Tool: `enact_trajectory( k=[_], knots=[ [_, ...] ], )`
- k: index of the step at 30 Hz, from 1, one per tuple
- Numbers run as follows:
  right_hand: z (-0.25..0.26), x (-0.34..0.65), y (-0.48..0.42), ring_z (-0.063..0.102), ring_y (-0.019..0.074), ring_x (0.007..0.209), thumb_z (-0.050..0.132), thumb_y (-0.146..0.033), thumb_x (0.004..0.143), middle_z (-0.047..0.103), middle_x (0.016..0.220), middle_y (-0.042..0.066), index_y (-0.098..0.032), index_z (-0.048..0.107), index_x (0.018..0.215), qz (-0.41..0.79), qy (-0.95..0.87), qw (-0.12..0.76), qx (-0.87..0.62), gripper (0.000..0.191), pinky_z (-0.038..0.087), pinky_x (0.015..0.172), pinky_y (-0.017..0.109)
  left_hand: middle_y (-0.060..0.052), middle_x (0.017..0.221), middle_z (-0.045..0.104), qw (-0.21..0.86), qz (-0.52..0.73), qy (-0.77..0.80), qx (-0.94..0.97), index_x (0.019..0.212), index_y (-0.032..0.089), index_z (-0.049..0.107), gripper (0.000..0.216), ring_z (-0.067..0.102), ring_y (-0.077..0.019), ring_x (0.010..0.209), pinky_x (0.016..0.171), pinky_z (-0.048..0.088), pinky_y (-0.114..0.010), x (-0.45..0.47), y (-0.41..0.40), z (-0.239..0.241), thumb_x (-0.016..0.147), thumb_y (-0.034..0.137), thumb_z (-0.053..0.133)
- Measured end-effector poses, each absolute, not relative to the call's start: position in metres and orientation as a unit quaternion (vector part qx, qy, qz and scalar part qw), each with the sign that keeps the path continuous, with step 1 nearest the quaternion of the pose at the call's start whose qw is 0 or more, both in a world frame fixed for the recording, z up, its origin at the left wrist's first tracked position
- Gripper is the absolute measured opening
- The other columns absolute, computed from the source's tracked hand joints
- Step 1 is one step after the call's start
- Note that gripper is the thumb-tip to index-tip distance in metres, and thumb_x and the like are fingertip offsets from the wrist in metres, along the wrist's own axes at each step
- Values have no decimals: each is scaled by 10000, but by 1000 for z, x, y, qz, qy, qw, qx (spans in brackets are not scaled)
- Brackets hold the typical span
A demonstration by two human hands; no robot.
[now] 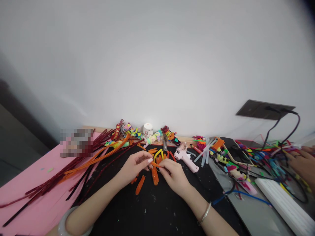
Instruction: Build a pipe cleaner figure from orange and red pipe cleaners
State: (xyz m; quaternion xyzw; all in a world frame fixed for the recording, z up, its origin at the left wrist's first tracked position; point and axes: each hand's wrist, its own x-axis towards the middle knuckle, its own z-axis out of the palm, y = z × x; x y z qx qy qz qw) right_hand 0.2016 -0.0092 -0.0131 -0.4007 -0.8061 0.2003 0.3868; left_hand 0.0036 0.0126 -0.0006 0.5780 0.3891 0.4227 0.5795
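Note:
My left hand (135,165) and my right hand (173,173) meet over a black mat (147,209), both pinching the same short orange pipe cleaner piece (155,164) between their fingertips. Several more cut orange pieces (140,184) lie on the mat just under and behind the hands, with a yellow piece (158,153) among them. A pale bangle sits on my left wrist and a thin silver bracelet on my right.
Long dark red and orange pipe cleaners (73,167) lie across a pink sheet (36,196) on the left. A pink glue gun (185,157) lies right of the hands. Small colourful figures and a white jar (148,129) line the wall. Another person's hand (304,164) rests among cables at far right.

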Motion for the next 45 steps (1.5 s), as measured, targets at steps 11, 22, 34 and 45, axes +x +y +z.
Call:
enact_trajectory(
  k=[11, 22, 34, 45],
  knots=[
    [-12, 203, -8, 571, 149, 683, 451, -127, 949, 594, 735, 26, -186, 604, 794, 194, -817, 368, -399, 226, 429, 649, 238, -25, 709, 701, 563, 381, 384, 625, 822, 150, 694, 105, 682, -170, 695, 720, 544, -292, 4, 10, -3, 775, 244, 695],
    [-11, 203, -9, 522, 138, 614, 419, -133, 946, 527, 654, 0, -196, 488, 672, 183, -815, 352, -423, 289, 379, 597, 229, -7, 720, 694, 592, 361, 364, 622, 922, 155, 633, 191, 671, -161, 696, 734, 530, -300, 3, 10, -2, 801, 295, 680],
    [-6, 207, -8, 557, 161, 620, 362, -225, 996, 576, 656, 33, -187, 577, 697, 185, -777, 413, -438, 370, 413, 595, 264, 78, 498, 280, 394, 397, 468, 685, 544, 220, 303, 425, 294, -105, 465, 485, 242, -245, -31, 33, 1, 881, 408, 481],
    [-9, 209, -7, 547, 163, 602, 385, -195, 979, 572, 633, 36, -176, 562, 655, 168, -774, 410, -452, 370, 402, 581, 266, 51, 499, 423, 274, 221, 449, 821, 534, 197, 450, 444, 391, -124, 488, 502, 272, -249, -33, 35, -5, 907, 434, 478]
  ],
)
